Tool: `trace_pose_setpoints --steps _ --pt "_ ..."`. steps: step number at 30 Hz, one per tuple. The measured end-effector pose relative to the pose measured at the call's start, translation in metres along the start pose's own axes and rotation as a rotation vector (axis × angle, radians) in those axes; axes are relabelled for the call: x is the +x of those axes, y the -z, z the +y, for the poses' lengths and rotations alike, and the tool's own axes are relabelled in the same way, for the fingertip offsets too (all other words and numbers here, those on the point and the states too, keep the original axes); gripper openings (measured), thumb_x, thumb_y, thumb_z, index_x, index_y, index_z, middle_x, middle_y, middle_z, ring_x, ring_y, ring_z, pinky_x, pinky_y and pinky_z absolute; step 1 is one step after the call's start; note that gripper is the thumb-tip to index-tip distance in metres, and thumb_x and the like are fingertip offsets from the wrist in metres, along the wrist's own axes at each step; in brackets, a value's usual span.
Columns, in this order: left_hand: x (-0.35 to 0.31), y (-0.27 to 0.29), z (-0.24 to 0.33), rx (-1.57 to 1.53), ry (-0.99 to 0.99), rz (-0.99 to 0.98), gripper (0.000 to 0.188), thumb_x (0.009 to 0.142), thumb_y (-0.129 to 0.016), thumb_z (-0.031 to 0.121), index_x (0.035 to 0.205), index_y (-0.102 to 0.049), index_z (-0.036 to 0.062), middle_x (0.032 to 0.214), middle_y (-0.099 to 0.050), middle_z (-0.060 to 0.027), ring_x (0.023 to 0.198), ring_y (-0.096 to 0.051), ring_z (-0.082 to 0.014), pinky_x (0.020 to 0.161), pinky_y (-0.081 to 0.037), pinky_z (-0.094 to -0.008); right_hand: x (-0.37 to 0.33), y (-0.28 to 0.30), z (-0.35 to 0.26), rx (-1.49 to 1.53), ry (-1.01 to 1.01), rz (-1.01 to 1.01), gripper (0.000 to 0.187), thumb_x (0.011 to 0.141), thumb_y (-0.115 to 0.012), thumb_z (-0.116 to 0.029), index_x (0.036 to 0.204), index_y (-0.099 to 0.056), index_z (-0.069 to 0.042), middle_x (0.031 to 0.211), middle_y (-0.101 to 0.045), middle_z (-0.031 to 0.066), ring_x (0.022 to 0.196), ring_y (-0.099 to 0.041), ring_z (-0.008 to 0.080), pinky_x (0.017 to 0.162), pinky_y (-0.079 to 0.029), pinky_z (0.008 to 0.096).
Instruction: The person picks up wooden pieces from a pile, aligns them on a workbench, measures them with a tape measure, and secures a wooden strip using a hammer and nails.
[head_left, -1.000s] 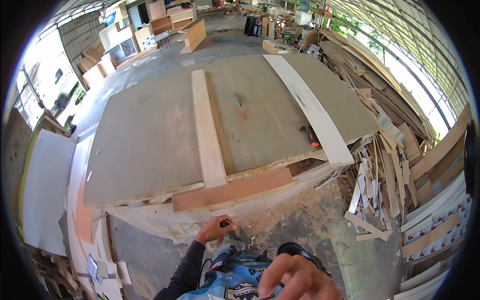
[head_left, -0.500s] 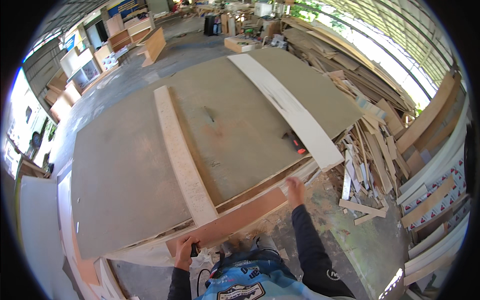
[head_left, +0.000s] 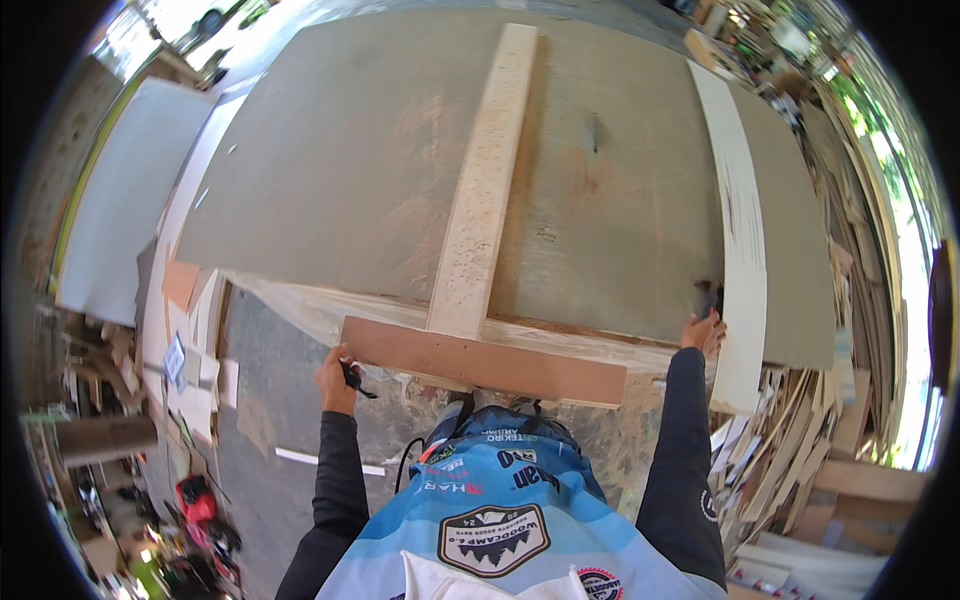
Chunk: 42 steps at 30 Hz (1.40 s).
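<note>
A wide table (head_left: 350,170) with a grey-brown, stained top carries a long pale board (head_left: 485,190) running from front to back. Right of it lies a scuffed white board (head_left: 740,220), its near end past the table's edge. The floor (head_left: 270,400) bears a thin white strip (head_left: 320,460) and, at the right, heaped wood scraps (head_left: 775,450).

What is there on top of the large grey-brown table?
On the table lie a pale wooden plank and a white strip; a dark tool, partly hidden by the right hand, is close beside the strip. The covered surface under the plank and strip cannot be seen.
</note>
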<state>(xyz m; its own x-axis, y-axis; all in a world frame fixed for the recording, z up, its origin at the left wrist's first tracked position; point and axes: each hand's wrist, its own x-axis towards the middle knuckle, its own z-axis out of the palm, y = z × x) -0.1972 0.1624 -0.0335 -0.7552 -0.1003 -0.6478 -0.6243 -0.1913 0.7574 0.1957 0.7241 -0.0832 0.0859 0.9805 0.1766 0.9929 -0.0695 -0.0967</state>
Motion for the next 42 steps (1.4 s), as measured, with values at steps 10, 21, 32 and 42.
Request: trace_pose_setpoints --steps 10,21,32,42 --pt "-0.017 -0.002 -0.047 -0.064 0.067 -0.255 0.027 0.082 -0.076 0.024 0.094 -0.063 0.0044 0.075 -0.061 -0.0056 0.059 -0.06 -0.0206 0.051 -0.049 -0.0313 0.074 -0.028 0.021 0.234 -0.029 -0.249 0.044 0.087 -0.065 -0.04 0.112 -0.06 -0.004 0.111 -0.064 0.018 0.103 -0.061 0.0354 0.088 -0.047 0.0466" --pt "-0.072 -0.024 -0.017 0.229 -0.29 -0.34 0.021 0.078 -0.079 0.018 0.085 -0.07 0.0012 0.074 -0.065 -0.0016 0.058 -0.055 -0.0101 0.056 -0.044 -0.0252 -0.057 0.047 -0.071 2.207 -0.25 -1.01 0.034 0.094 -0.061 -0.018 0.118 -0.055 0.004 0.108 -0.062 0.0147 0.094 -0.061 0.0226 0.081 -0.051 0.0381" --pt "-0.159 -0.038 0.033 1.004 -1.197 -0.323 0.022 0.074 -0.077 0.015 0.071 -0.061 0.0001 0.069 -0.06 -0.0146 0.069 -0.057 -0.0336 0.064 -0.044 -0.0422 -0.257 0.105 -0.169 2.075 -0.548 -1.327 0.021 0.083 -0.051 -0.007 0.101 -0.051 0.002 0.091 -0.062 0.017 0.084 -0.064 0.027 0.077 -0.056 0.0398" --pt "-0.143 -0.029 0.033 0.942 -1.164 -0.486 0.019 0.076 -0.075 0.015 0.084 -0.067 -0.0005 0.08 -0.063 -0.0162 0.075 -0.06 -0.0361 0.068 -0.048 -0.0419 -0.297 0.074 -0.269 1.792 -0.574 -0.95 0.026 0.092 -0.051 -0.029 0.078 -0.052 -0.008 0.061 -0.056 0.0065 0.048 -0.051 0.0163 0.045 -0.042 0.0292"
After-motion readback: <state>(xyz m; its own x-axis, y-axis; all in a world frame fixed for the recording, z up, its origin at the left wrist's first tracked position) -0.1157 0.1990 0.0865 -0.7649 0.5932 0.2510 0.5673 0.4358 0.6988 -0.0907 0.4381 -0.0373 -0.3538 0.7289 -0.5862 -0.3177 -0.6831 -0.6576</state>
